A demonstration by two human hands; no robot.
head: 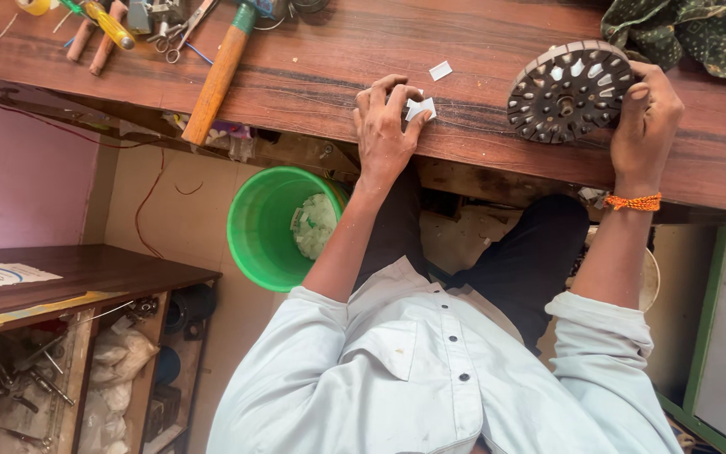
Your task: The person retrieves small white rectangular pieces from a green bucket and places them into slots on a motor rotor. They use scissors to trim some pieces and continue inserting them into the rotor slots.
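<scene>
Keep left hand (384, 126) pinched lightly on white paper slip (420, 108). Steady slotted stator core (569, 91), clasped at its rim by right hand (644, 118), well clear of the pinch.

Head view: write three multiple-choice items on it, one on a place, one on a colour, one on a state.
1. Where is the bucket?
A. on the bench top
B. on the floor, below the wooden bench
C. on the side shelf

2. What colour is the wrist band?
A. orange
B. blue
C. white

3. How does the right hand stand to the slotted disc?
A. well apart from it
B. gripping its rim
C. pressing it into the bucket

Answers:
1 B, the green bucket shows under the bench edge.
2 A, an orange thread circles the right wrist.
3 B, the fingers wrap the disc's edge on the bench.
</scene>
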